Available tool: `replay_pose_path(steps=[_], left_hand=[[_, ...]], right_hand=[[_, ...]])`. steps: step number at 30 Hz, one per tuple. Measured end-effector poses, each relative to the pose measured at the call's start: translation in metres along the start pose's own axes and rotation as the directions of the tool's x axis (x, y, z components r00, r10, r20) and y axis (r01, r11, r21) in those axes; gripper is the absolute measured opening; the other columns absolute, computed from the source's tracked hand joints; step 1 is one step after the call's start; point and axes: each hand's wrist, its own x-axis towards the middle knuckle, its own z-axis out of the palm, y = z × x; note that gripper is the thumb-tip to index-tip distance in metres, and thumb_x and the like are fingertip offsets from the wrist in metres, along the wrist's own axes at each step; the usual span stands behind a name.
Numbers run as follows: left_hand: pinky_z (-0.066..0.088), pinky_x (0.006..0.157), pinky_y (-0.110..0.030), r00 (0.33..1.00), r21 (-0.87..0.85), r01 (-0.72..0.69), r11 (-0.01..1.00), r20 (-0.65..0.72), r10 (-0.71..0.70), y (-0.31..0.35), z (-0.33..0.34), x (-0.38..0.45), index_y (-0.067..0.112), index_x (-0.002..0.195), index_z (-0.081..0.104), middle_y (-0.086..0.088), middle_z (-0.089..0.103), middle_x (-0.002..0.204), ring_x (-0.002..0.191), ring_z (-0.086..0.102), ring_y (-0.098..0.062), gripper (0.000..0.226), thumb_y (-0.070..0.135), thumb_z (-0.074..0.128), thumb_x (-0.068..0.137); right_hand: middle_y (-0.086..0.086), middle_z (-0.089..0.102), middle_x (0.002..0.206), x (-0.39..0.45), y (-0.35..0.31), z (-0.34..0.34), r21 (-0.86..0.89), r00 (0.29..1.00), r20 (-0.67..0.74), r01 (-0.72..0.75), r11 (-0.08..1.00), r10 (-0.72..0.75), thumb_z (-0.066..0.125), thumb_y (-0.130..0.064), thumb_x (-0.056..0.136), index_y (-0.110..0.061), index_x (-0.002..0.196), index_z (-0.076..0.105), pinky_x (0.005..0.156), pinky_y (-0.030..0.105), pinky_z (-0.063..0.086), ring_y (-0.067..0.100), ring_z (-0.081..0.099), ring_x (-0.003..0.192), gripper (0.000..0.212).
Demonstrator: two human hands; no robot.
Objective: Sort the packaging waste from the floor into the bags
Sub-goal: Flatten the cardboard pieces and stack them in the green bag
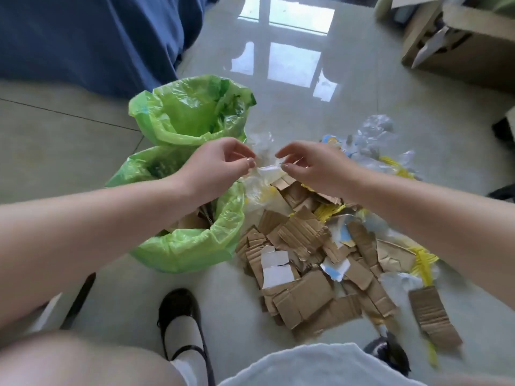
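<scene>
1. Both hands met above the floor between the bags and the waste pile. The left hand (pixel 220 162) had its fingers curled, thumb and fingertips pinching one end of a crumpled piece of clear plastic film (pixel 266 169).
2. The right hand (pixel 309 165) mirrored it, fingers curled and pinching the other end of the same film, so that the film hung between the two hands.
3. Both forearms reached forward and inward, bare, wrists slightly bent down.
4. Three green translucent plastic bags stood open at the left: the far bag (pixel 189 112), the middle bag (pixel 145 165) and the near bag (pixel 195 246), which held brown card pieces.
5. The heap of torn brown corrugated cardboard pieces (pixel 306 274) lay on the pale glossy tiled floor (pixel 362 107), just right of the near bag, mixed with yellow plastic strips (pixel 423 260) and more clear plastic wrap (pixel 376 135) at the far side.
6. No writing or brand could be read on any piece.
7. A black strapped shoe over a white sock (pixel 181 324) rested near the pile; a brown cardboard box (pixel 459 45) stood at upper right.
</scene>
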Motion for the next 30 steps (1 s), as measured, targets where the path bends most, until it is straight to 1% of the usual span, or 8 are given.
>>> replay_pose_path(steps=[5, 11, 15, 18, 21, 24, 27, 30], left_hand=[[0.052, 0.084, -0.031, 0.982, 0.170, -0.030, 0.985, 0.191, -0.003, 0.012, 0.076, 0.018, 0.021, 0.096, 0.065, 0.004, 0.070, 0.091, 0.089, 0.066, -0.014, 0.011, 0.024, 0.062, 0.087], [0.051, 0.089, -0.032, 0.903, 0.487, -0.033, 0.873, 0.388, -0.183, -0.039, 0.154, 0.034, 0.019, 0.108, 0.060, 0.001, 0.066, 0.110, 0.097, 0.062, -0.014, 0.023, 0.029, 0.061, 0.087], [0.050, 0.091, -0.033, 0.920, 0.500, 0.114, 0.858, 0.273, -0.281, -0.076, 0.182, 0.052, 0.018, 0.121, 0.053, -0.001, 0.061, 0.118, 0.105, 0.058, -0.016, 0.043, 0.033, 0.065, 0.083], [0.050, 0.083, -0.028, 0.932, 0.261, 0.313, 0.913, 0.099, -0.348, -0.086, 0.194, 0.076, 0.017, 0.126, 0.049, -0.001, 0.060, 0.118, 0.100, 0.057, -0.014, 0.050, 0.035, 0.066, 0.083], [0.048, 0.086, -0.029, 0.898, 0.073, 0.439, 0.896, 0.000, -0.440, -0.089, 0.201, 0.095, 0.016, 0.127, 0.047, -0.001, 0.059, 0.117, 0.098, 0.055, -0.014, 0.052, 0.037, 0.065, 0.083], [0.046, 0.083, -0.026, 0.897, 0.008, 0.440, 0.898, -0.048, -0.439, -0.089, 0.210, 0.112, 0.016, 0.126, 0.049, 0.003, 0.056, 0.109, 0.095, 0.054, -0.012, 0.049, 0.036, 0.065, 0.084], [0.042, 0.067, -0.012, 0.913, -0.040, 0.397, 0.917, -0.085, -0.399, -0.084, 0.217, 0.126, 0.017, 0.116, 0.051, 0.007, 0.056, 0.097, 0.085, 0.054, -0.004, 0.036, 0.028, 0.065, 0.085], [0.041, 0.077, -0.022, 0.956, 0.177, 0.273, 0.946, -0.160, -0.246, -0.083, 0.216, 0.137, 0.019, 0.100, 0.053, -0.002, 0.054, 0.103, 0.096, 0.054, -0.017, 0.023, 0.011, 0.060, 0.080]], right_hand=[[-0.008, 0.059, 0.094, -0.052, 0.075, -0.003, -0.090, 0.989, 0.053, -0.132, 0.987, 0.137, 0.053, -0.029, 0.091, -0.024, 0.113, 0.061, 0.085, 0.031, 0.048, 0.015, 0.059, 0.096, 0.024], [-0.001, 0.063, 0.115, -0.067, 0.159, 0.047, -0.096, 0.948, 0.135, -0.278, 0.956, 0.289, 0.052, -0.031, 0.090, -0.021, 0.118, 0.059, 0.086, 0.031, 0.048, 0.017, 0.058, 0.104, 0.030], [0.004, 0.049, 0.133, -0.035, 0.186, 0.096, -0.136, 0.945, 0.173, -0.257, 0.957, 0.278, 0.057, -0.039, 0.086, -0.021, 0.133, 0.046, 0.095, 0.037, 0.046, 0.022, 0.050, 0.119, 0.051], [0.006, 0.043, 0.140, -0.009, 0.200, 0.126, -0.206, 0.958, 0.144, -0.217, 0.954, 0.248, 0.060, -0.044, 0.083, -0.019, 0.141, 0.032, 0.099, 0.042, 0.043, 0.026, 0.043, 0.126, 0.069], [0.006, 0.048, 0.134, 0.009, 0.209, 0.146, -0.332, 0.967, 0.073, -0.206, 0.921, 0.243, 0.061, -0.052, 0.079, -0.017, 0.142, 0.025, 0.098, 0.042, 0.041, 0.028, 0.045, 0.122, 0.080], [0.005, 0.051, 0.125, 0.020, 0.217, 0.160, -0.360, 0.973, -0.012, -0.218, 0.907, 0.230, 0.063, -0.053, 0.076, -0.018, 0.138, 0.028, 0.094, 0.042, 0.036, 0.027, 0.046, 0.116, 0.080], [0.001, 0.053, 0.120, 0.022, 0.222, 0.165, -0.278, 0.974, -0.041, -0.225, 0.934, 0.223, 0.064, -0.050, 0.077, -0.023, 0.132, 0.037, 0.095, 0.041, 0.034, 0.025, 0.047, 0.113, 0.067], [-0.006, 0.058, 0.107, 0.015, 0.223, 0.158, -0.094, 0.973, -0.069, -0.228, 0.969, 0.222, 0.062, -0.050, 0.079, -0.026, 0.114, 0.052, 0.093, 0.039, 0.031, 0.020, 0.050, 0.105, 0.044]])
